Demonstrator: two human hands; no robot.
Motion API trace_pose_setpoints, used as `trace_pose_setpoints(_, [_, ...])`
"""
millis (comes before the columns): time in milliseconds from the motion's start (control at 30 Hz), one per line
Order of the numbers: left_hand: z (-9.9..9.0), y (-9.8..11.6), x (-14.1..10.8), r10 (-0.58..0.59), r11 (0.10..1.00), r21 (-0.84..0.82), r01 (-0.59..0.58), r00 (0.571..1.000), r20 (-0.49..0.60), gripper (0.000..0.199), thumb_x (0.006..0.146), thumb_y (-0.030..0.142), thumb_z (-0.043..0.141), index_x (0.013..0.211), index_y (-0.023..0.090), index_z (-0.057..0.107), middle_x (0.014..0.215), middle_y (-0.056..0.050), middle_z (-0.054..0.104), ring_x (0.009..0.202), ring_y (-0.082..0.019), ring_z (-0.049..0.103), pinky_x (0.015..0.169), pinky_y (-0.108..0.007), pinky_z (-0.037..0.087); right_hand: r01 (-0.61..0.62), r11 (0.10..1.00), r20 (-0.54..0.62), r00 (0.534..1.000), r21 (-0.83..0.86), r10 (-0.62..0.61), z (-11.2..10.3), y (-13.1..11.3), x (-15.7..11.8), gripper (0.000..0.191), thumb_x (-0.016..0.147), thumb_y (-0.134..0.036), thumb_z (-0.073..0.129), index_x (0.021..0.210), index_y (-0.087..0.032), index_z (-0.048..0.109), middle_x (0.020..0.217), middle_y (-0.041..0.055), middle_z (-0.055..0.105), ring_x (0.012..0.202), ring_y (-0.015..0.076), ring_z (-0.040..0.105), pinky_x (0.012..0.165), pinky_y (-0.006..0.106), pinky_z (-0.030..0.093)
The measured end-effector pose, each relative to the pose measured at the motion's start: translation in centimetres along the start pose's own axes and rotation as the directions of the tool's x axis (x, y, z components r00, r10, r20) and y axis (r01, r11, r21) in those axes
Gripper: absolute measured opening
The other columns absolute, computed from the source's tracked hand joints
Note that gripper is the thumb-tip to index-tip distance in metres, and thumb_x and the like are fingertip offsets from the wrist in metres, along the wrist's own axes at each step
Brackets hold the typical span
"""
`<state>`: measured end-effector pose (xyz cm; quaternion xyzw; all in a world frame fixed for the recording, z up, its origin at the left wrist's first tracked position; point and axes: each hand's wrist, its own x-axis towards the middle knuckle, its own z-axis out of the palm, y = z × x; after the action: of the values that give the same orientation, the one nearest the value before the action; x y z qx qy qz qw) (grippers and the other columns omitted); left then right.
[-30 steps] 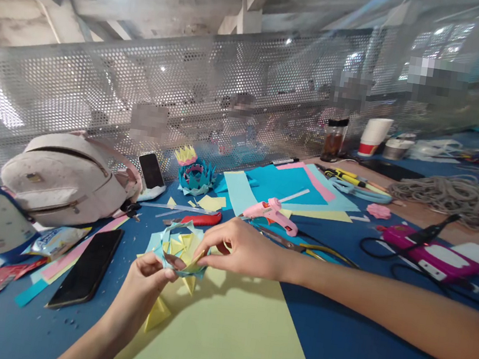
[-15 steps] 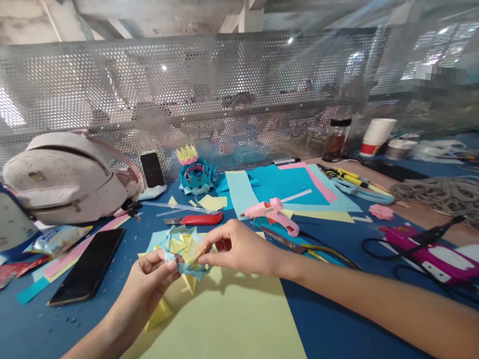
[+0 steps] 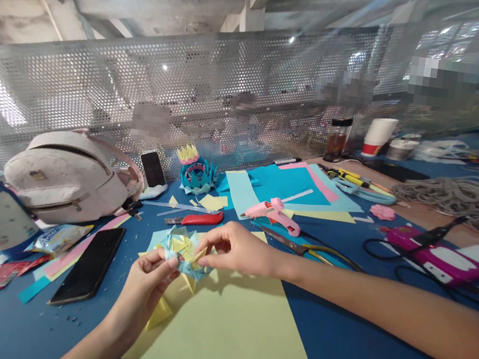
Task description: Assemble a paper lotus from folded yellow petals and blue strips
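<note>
Between my hands is a folded paper ring (image 3: 187, 253) of pale blue and yellow pointed pieces, raised above a yellow paper sheet (image 3: 237, 322). My left hand (image 3: 152, 274) pinches its near left edge between thumb and fingers. At its right side, my right hand (image 3: 230, 246) has its fingertips closed on a yellow point of the ring. A loose yellow folded piece (image 3: 159, 314) lies on the sheet below my left hand. Just beyond the ring rests a red utility knife (image 3: 198, 219). A pink glue gun (image 3: 274, 213) lies behind my right wrist.
Scissors (image 3: 305, 249) lie behind my right forearm. On the left are a black phone (image 3: 88, 265), a backpack (image 3: 68, 176) and snack wrappers. A blue paper crown (image 3: 197, 176) and coloured sheets (image 3: 296, 184) sit at the back. A purple device (image 3: 436, 255) with cables is at right.
The paper ring has tilted slightly in my fingers. Both hands keep nearly the same place and grip, and the table things have not moved.
</note>
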<state>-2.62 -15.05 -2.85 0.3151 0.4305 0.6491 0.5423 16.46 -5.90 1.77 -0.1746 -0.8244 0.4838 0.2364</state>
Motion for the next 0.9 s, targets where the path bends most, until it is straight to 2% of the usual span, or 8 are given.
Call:
trace_pose_setpoints(333, [-0.30, -0.27, 0.19, 0.024, 0.998, 0.057, -0.022, 0.999, -0.025, 0.028, 0.060, 0.031, 0.089, 0.066, 0.013, 0.069, 0.072, -0.003, 0.072, 0.066, -0.011, 0.063, 0.066, -0.019, 0.051, -0.027, 1.000, -0.027, 0.999, -0.013, 0.026, 0.41, 0.16, 0.01, 0.015, 0.078, -0.025, 0.071, 0.086, -0.014, 0.076, 0.069, -0.0013, 0.063, 0.057, 0.0076, 0.044, 0.053, 0.020, 0.034])
trace_pose_setpoints(533, [-0.38, -0.32, 0.24, 0.025, 0.998, 0.054, -0.024, 0.999, -0.023, 0.028, 0.060, 0.032, 0.089, 0.066, 0.012, 0.070, 0.071, -0.003, 0.071, 0.062, -0.010, 0.062, 0.064, -0.020, 0.050, -0.024, 0.999, -0.025, 0.999, -0.024, 0.024, 0.53, 0.19, -0.01, 0.017, 0.078, -0.025, 0.070, 0.088, -0.014, 0.077, 0.070, -0.0003, 0.065, 0.059, 0.0086, 0.047, 0.054, 0.021, 0.035])
trace_pose_setpoints(900, [-0.07, -0.08, -0.02, 0.038, 0.994, 0.105, -0.033, 0.998, -0.049, 0.031, 0.058, 0.034, 0.089, 0.063, 0.013, 0.067, 0.071, -0.004, 0.071, 0.064, -0.012, 0.064, 0.065, -0.020, 0.052, -0.067, 0.998, -0.046, 0.997, 0.009, 0.067, 0.91, -0.16, -0.13, 0.015, 0.077, -0.022, 0.071, 0.086, -0.013, 0.077, 0.067, -0.0011, 0.062, 0.056, 0.0077, 0.042, 0.053, 0.020, 0.034])
